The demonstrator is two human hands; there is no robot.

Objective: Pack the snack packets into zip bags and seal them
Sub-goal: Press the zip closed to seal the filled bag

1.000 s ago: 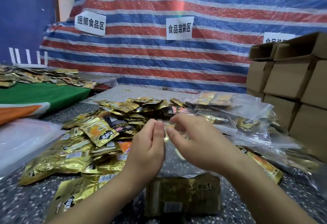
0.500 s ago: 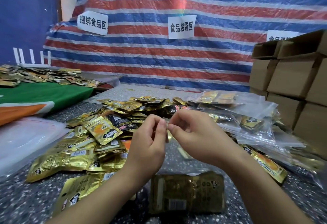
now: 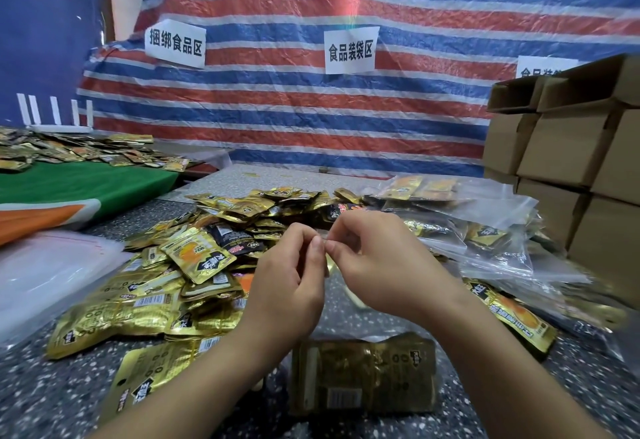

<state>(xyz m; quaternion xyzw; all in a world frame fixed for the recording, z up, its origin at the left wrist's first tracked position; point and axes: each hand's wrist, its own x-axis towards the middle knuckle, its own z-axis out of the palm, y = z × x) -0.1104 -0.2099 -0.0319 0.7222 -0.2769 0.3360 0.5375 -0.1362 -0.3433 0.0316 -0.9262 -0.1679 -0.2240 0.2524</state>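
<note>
Far left: stack of clear empty bags [image 3: 52, 276], glossy, flat, on speckled table [image 3: 41, 400]. Beside it, loose pile of snack packets [image 3: 166, 286], crinkled gold foil, rectangular, some black-printed.

Centre: left hand [image 3: 287, 286] and right hand [image 3: 384, 265] raised over table, fingertips now nearly touching; a second ago held slightly apart and lower. Both pinching top edge of clear zip bag [image 3: 360, 334], thin film barely visible between thumbs. Filled lower part hanging or resting below wrists, several gold packets stacked inside, dull through plastic. Pinch points converged at mid-strip, so likely sealing started from centre, or mouth being aligned before pressing; cannot tell which. Seal not visibly closed along full width. Judgement: this bag packed, closing step in hand, plenty of loose packets left.

Right: heap of filled bags [image 3: 485, 230], slippery clear film over gold packets, overlapping, sliding toward table edge. One loose packet [image 3: 512, 317] gold-orange near right forearm. Far right: cardboard boxes [image 3: 571, 147], matte brown, stacked.
</note>
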